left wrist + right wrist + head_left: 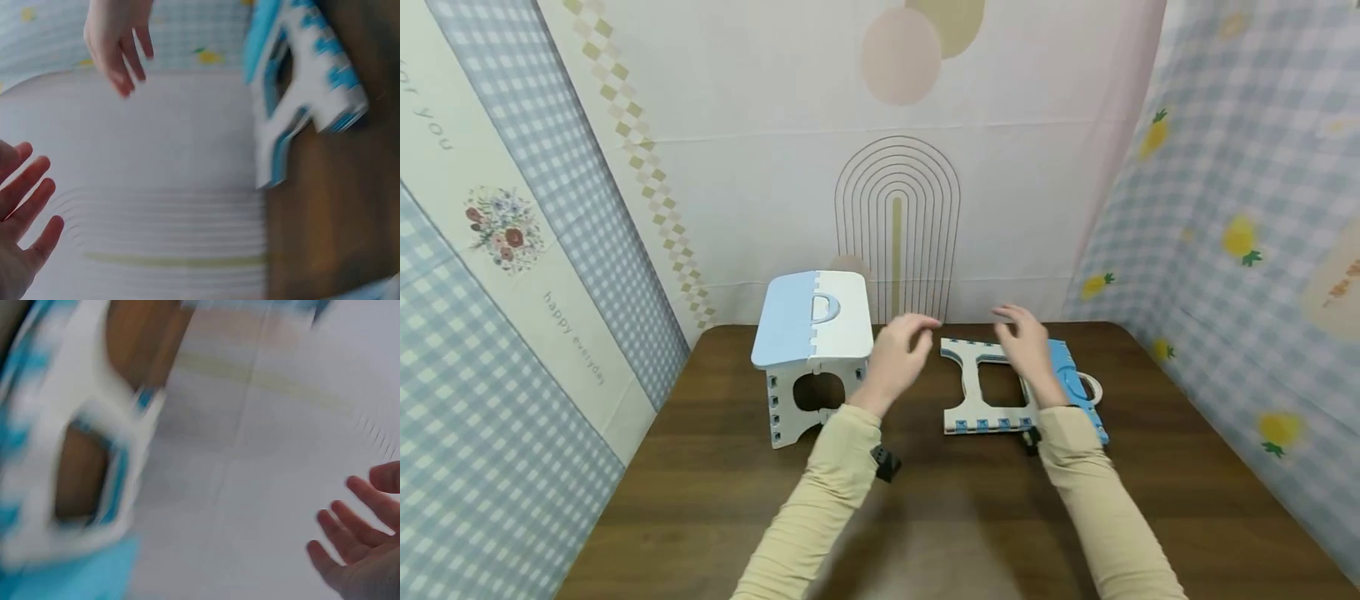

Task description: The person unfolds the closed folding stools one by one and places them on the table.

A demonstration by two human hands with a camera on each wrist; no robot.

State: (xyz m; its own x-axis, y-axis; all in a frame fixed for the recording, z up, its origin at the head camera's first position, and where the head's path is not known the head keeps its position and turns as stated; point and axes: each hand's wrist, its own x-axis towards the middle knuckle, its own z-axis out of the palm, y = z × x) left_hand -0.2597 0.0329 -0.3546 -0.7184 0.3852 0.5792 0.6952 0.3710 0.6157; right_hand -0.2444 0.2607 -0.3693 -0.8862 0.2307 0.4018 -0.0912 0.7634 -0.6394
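Note:
Both of my hands are raised over the table with nothing in them. My left hand (898,357) hovers between the two stools, fingers loosely bent; the left wrist view shows its fingers (28,200) spread apart. Over the folded stool (972,379) my right hand (1027,343) is held up, and its fingers (344,531) are spread in the right wrist view. That stool lies flat, white legs toward the middle, blue top and carry handle (1090,388) toward the right. To the left stands an unfolded step stool (793,321), blue and white on top, upright on its white legs.
A dark brown wooden table (715,500) carries both stools. Behind it hangs a pale cloth (760,167) with an arch pattern. Checked cloths enclose the left side (445,367) and the right side (1210,242). Small black devices (886,463) sit at the wrists.

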